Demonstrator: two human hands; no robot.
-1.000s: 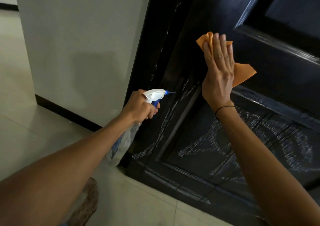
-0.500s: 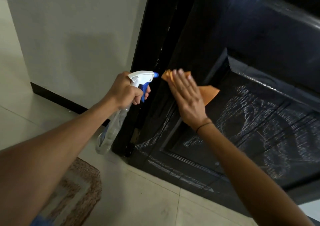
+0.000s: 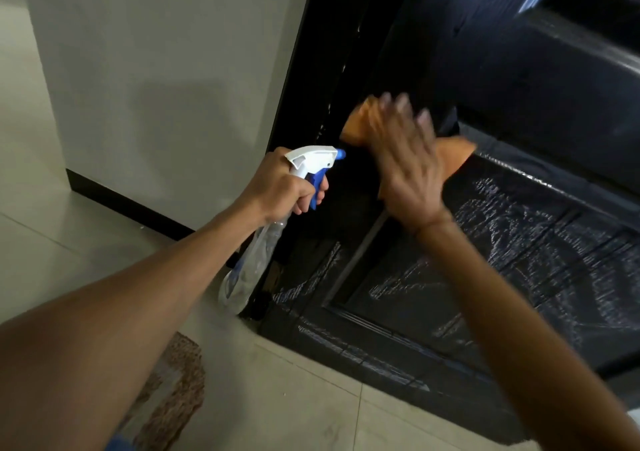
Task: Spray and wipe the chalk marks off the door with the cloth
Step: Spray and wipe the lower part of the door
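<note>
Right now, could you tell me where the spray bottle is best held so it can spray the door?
Best by the neck under the white head, as the left hand does: the spray bottle hangs tilted, nozzle toward the door. Come from the rear, opposite the nozzle, so the fingers reach the blue trigger.

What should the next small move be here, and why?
Probably sweep the right hand, pressing the orange cloth flat against the door, down and right into the lower panel. The chalk marks there are thick and unwiped, while the surface around the cloth looks dark and clean. The left hand grips the spray bottle, ready if the chalk resists.
</note>
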